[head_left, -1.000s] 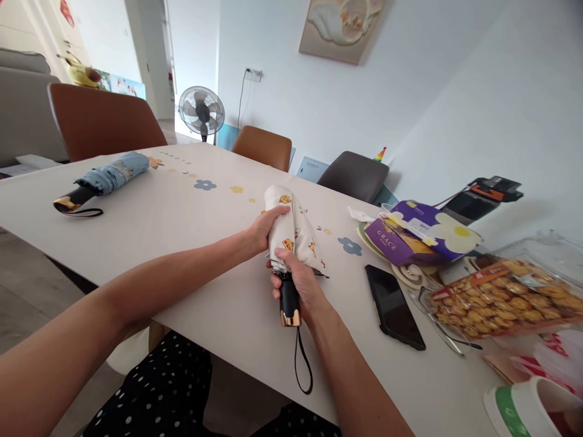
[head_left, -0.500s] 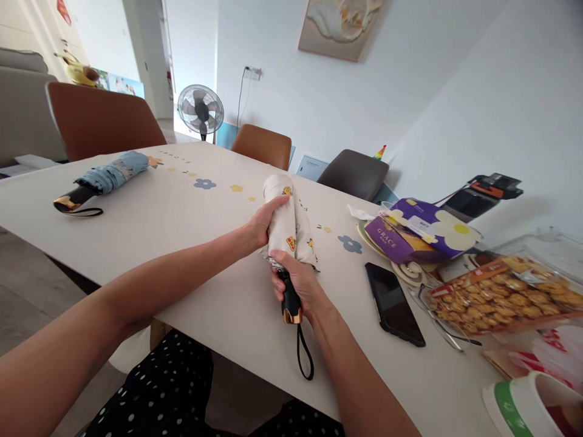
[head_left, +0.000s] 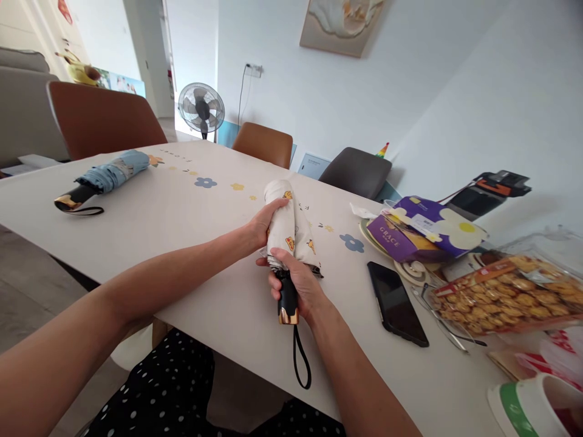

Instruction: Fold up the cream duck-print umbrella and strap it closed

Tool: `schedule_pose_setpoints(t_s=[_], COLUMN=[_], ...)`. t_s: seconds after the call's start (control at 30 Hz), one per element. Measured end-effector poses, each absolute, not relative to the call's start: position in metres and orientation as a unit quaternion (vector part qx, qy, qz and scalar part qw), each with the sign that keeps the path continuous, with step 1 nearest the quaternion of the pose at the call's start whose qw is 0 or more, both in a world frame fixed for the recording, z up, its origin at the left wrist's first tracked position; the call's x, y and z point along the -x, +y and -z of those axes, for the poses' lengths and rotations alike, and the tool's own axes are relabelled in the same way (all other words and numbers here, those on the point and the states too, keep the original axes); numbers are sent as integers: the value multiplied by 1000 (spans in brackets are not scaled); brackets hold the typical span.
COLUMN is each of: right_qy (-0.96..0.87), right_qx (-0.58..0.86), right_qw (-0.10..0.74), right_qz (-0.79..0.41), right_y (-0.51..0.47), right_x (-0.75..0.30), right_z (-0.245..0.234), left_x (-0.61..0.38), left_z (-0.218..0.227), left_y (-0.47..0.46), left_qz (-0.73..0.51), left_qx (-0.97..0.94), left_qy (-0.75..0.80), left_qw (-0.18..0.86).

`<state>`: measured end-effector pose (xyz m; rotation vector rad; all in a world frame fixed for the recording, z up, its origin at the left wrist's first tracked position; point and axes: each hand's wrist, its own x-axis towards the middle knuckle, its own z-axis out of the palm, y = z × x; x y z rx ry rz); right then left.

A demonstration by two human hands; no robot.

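A folded white umbrella (head_left: 283, 226) with small cartoon prints is held above the white table (head_left: 191, 230), tip pointing away from me. My left hand (head_left: 263, 223) is wrapped round its cloth from the left. My right hand (head_left: 300, 285) is closed on its black handle (head_left: 288, 300) with a gold end cap; a black wrist strap (head_left: 301, 364) dangles below, over the table's near edge.
A folded blue umbrella (head_left: 102, 179) lies at the far left of the table. To the right lie a black phone (head_left: 397, 303), a purple flowered pouch (head_left: 423, 227) on a plate, a biscuit box (head_left: 505, 294) and a green-rimmed cup (head_left: 532, 403). Chairs (head_left: 102, 118) line the far side.
The umbrella rose a little and then came back down slightly; both hands kept their hold, the right hand shifting a bit on the handle. The strap swung.
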<state>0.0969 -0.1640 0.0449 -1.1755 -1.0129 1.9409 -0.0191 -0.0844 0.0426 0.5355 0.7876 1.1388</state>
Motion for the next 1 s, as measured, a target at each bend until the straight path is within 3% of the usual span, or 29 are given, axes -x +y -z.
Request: schedule_pose_setpoints(t_s=[0.23,0.43,0.73,1.0], right_qy=[-379,-400,-340,-360], right_qx=[478,556,494,469], right_qw=[388,366,395,390], right_qz=[-692,-631,-696,-706], right_y=[-165,-156,-159,-156], right_x=[-91,-93,-93,-97], right_z=[-41,-30,-37,-34], left_x=[15,0,-1,-1], left_z=[-43,-40,-41,-42], left_y=[-84,-94,-97,-97], left_qz=[-511,-491,-522,-452], left_qx=[-267,-343,-311,-316], left_qy=[399,486,497,552], left_qw=[713,636,619,626])
